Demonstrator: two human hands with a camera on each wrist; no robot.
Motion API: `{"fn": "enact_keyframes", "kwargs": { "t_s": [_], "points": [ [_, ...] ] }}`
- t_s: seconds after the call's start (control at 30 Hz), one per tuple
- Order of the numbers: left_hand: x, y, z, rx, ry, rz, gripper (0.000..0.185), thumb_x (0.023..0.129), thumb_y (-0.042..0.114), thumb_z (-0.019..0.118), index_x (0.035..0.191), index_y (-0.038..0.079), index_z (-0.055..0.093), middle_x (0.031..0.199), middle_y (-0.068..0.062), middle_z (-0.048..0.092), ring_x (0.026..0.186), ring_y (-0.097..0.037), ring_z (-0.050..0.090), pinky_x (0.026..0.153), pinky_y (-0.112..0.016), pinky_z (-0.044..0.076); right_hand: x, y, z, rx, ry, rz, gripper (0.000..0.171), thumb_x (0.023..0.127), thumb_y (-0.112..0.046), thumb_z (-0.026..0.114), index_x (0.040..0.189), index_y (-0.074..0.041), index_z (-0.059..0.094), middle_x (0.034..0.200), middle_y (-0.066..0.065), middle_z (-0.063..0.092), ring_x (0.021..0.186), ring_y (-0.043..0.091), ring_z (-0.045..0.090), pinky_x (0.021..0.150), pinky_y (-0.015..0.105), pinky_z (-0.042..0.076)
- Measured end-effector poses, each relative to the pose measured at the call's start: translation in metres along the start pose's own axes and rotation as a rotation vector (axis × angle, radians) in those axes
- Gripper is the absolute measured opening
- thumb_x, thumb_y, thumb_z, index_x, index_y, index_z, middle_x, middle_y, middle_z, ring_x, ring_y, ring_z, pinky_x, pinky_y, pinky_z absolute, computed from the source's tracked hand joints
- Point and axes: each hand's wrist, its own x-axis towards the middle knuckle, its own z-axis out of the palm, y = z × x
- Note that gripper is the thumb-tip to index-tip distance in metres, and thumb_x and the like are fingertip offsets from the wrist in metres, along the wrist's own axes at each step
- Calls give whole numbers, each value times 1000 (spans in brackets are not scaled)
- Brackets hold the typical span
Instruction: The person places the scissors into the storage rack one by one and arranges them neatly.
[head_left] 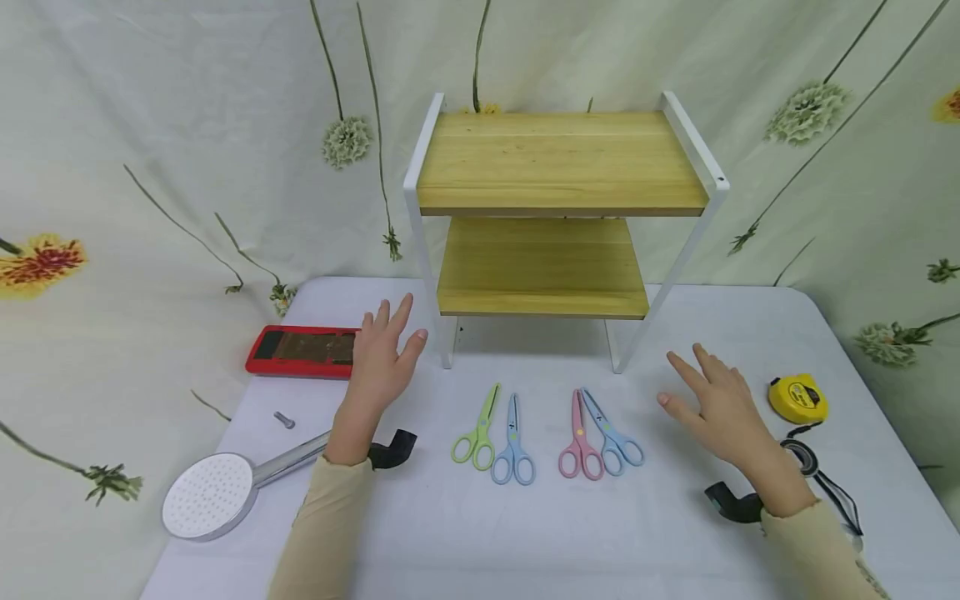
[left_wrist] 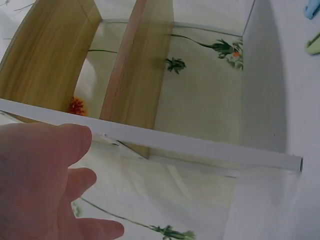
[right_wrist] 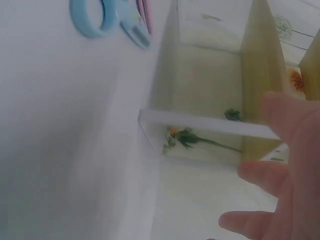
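My left hand (head_left: pixel 381 360) hovers with spread fingers over the right end of a red case (head_left: pixel 300 352), partly hiding it. On the other side, my right hand (head_left: pixel 716 408) is held above the table with fingers extended, holding nothing, left of a yellow tape measure (head_left: pixel 798 398). Between the hands lie green scissors (head_left: pixel 480 433), blue scissors (head_left: pixel 513 446), pink scissors (head_left: pixel 580 442) and a second pair of blue scissors (head_left: pixel 611 433). Behind them stands a two-tier shelf (head_left: pixel 543 267) with wooden boards and a white frame. Both wrist views show the shelf beyond the fingers.
A shower head (head_left: pixel 212 497) lies at the left, its handle running under the left forearm. Near it is a small bolt (head_left: pixel 284 420). A dark coiled cord (head_left: pixel 804 458) lies beside the right wrist. Flower-patterned cloth (head_left: pixel 225 108) hangs behind the white table (head_left: pixel 465 533).
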Motion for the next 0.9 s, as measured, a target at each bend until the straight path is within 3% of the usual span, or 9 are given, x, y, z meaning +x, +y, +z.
{"fn": "enact_keyframes", "kwargs": {
  "t_s": [0.13, 0.23, 0.37, 0.53, 0.67, 0.8, 0.9],
  "points": [
    [4, 2, 8, -179, 29, 61, 59, 107, 25, 49, 161, 13, 30, 166, -19, 31, 155, -43, 25, 125, -64, 19, -8, -5, 19, 105, -47, -47, 60, 94, -31, 72, 144, -4, 54, 151, 35, 44, 135, 58, 44, 106, 75, 37],
    [7, 5, 13, -296, 26, 57, 57, 108, 23, 49, 161, 14, 30, 161, -16, 41, 150, -36, 38, 122, -57, 32, -14, -8, 33, 203, -78, -83, 47, 90, -22, 76, 133, -5, 63, 137, 26, 60, 125, 48, 57, 101, 66, 48],
    [12, 11, 20, -428, 29, 29, 53, 108, 19, 48, 158, 9, 35, 153, -23, 50, 142, -39, 49, 116, -57, 40, -19, -10, 49, 289, -93, -150, 32, 85, -15, 81, 115, -11, 71, 115, 7, 70, 107, 27, 66, 92, 47, 57],
    [19, 15, 31, -607, 70, 77, 42, 106, 5, 47, 148, 0, 49, 139, -28, 59, 125, -45, 59, 111, -56, 45, -21, -13, 63, 318, -36, -286, 26, 78, -12, 86, 99, -17, 72, 101, -5, 68, 93, 10, 60, 83, 31, 55],
    [25, 14, 38, -679, 83, 67, 33, 107, 4, 45, 136, -4, 57, 124, -31, 66, 111, -40, 66, 106, -53, 48, -21, -17, 70, 305, -1, -318, 27, 74, -11, 88, 94, -19, 71, 99, -5, 66, 91, 8, 58, 81, 31, 54],
    [27, 13, 43, -739, 99, 20, 30, 108, 7, 43, 128, -6, 61, 114, -33, 68, 97, -16, 70, 99, -40, 52, -21, -23, 75, 248, 19, -285, 27, 73, -10, 88, 91, -21, 71, 98, -5, 64, 91, 12, 58, 81, 34, 53],
    [28, 13, 45, -799, 106, 22, 30, 108, 6, 42, 126, -9, 61, 111, -35, 67, 89, -1, 68, 93, -27, 54, -21, -27, 77, 233, 33, -255, 26, 74, -8, 86, 89, -22, 71, 97, -5, 63, 91, 15, 58, 79, 35, 52]
  ]
}}
